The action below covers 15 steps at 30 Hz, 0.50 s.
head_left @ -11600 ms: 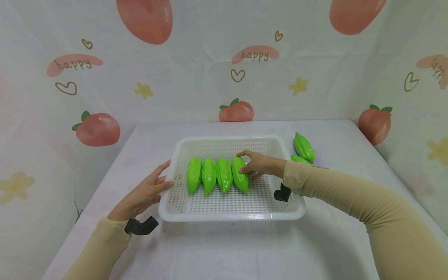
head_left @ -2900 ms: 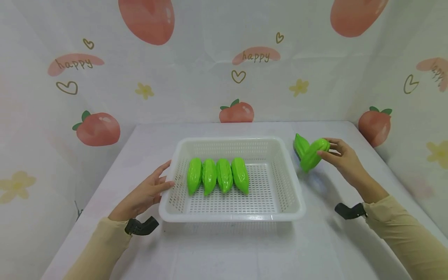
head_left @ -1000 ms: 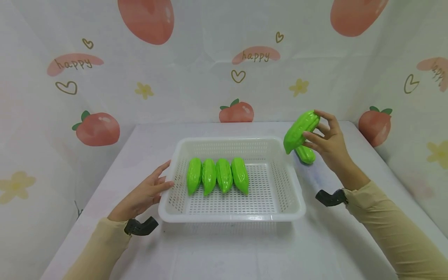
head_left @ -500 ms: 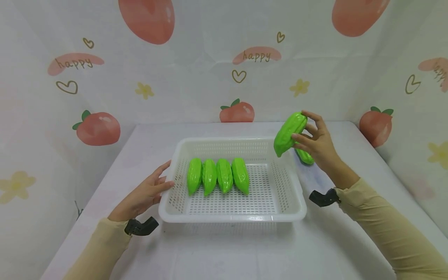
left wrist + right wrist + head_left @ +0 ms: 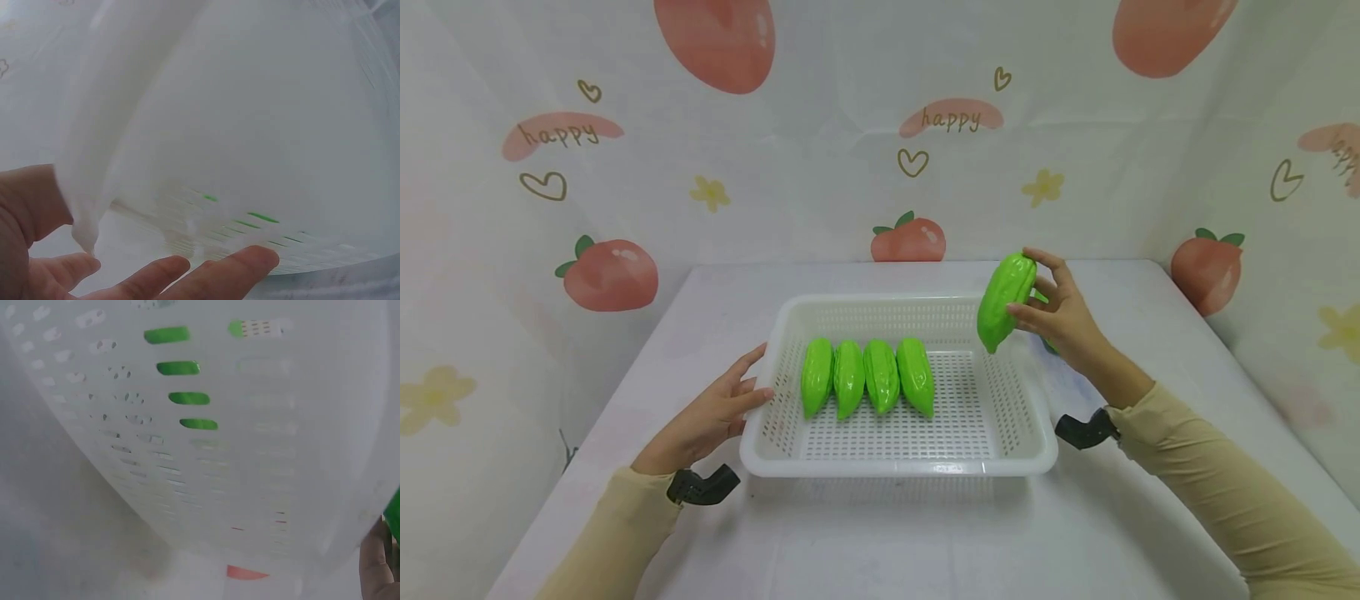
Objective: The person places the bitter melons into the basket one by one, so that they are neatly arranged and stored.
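From afar I judged this the carry, the right hand pinching a green vegetable over the basket at 2 o'clock, the left hand gripping its 9 o'clock side, lowering beside the 4 vegetables inside seemingly called for next.

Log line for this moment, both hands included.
left hand: holds basket rim | right hand: holds green fruit | inside basket: four fruits | table: another fruit, mostly hidden

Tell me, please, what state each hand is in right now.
Left hand: holding the white basket by its left rim.
Right hand: holding a green fruit, tilted.
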{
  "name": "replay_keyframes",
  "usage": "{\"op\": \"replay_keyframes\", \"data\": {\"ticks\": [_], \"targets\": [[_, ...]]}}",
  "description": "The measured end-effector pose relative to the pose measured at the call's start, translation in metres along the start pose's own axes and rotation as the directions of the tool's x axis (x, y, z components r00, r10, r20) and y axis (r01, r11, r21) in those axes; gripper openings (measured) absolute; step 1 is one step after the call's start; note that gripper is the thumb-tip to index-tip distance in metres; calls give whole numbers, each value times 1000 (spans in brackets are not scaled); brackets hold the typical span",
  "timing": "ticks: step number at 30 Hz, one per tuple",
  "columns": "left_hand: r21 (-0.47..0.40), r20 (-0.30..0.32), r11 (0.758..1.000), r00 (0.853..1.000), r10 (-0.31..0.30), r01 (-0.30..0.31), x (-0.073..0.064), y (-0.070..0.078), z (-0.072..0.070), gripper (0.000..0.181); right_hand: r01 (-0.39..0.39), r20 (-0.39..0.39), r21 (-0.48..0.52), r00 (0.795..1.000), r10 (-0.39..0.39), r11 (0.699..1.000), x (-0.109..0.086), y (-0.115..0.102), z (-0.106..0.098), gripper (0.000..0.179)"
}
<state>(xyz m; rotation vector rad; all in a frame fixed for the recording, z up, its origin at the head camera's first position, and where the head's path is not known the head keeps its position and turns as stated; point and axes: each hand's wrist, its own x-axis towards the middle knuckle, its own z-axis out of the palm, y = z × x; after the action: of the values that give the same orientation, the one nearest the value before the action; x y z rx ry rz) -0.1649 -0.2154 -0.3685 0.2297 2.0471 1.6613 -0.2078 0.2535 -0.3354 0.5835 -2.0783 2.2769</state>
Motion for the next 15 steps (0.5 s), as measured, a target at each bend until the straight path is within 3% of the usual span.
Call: {"op": "replay_keyframes", "data": {"ticks": [10, 15], "targets": [[-2, 2, 1000, 1000, -3, 3, 0, 0, 0, 79, -48, 95, -248, 993, 74, 968, 4, 4, 9, 79], [8, 3, 1000, 1000, -4, 4, 0, 0, 0, 80, -62, 124, -298, 987, 103, 952, 4, 6, 14, 82]]}}
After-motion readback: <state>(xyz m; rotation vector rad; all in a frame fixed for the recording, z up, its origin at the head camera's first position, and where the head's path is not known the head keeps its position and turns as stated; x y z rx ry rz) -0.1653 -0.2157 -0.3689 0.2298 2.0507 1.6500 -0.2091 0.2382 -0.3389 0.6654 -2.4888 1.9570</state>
